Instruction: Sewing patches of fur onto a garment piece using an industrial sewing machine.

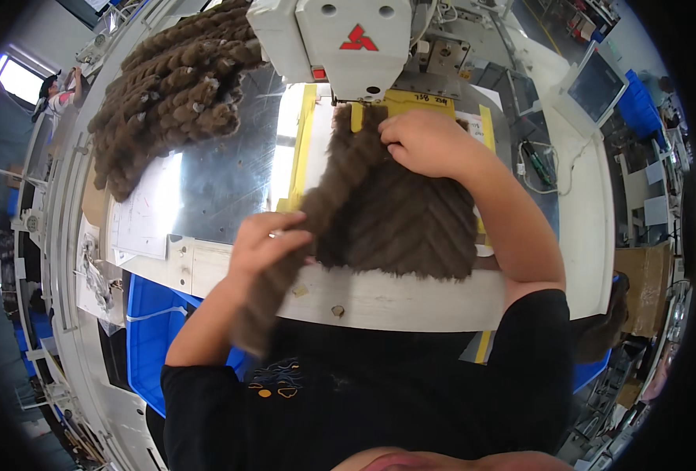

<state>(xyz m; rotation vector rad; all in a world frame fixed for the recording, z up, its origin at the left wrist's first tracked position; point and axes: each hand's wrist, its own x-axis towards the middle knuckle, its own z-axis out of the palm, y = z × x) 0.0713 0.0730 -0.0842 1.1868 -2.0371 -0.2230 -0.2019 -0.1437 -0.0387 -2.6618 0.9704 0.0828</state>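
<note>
A long brown fur strip (346,171) runs from under the white sewing machine head (348,67) toward me and hangs over the table's front edge. My left hand (265,247), with a ring on one finger, is closed round this strip near that edge. To the strip's right lies a brown fur panel (414,228) with slanting ridges, flat on the table. Close to the needle area, my right hand (426,143) has its fingers curled and pressed onto the panel's far end. Its fingertips are partly hidden, and the machine head covers the far end of the strip.
A pile of brown fur strips (179,90) lies at the back left on the metal tabletop (226,180). Yellow strips (302,149) frame the sewing area. A monitor (591,82) stands at the right. Below the table's left side sits a blue bin (147,337).
</note>
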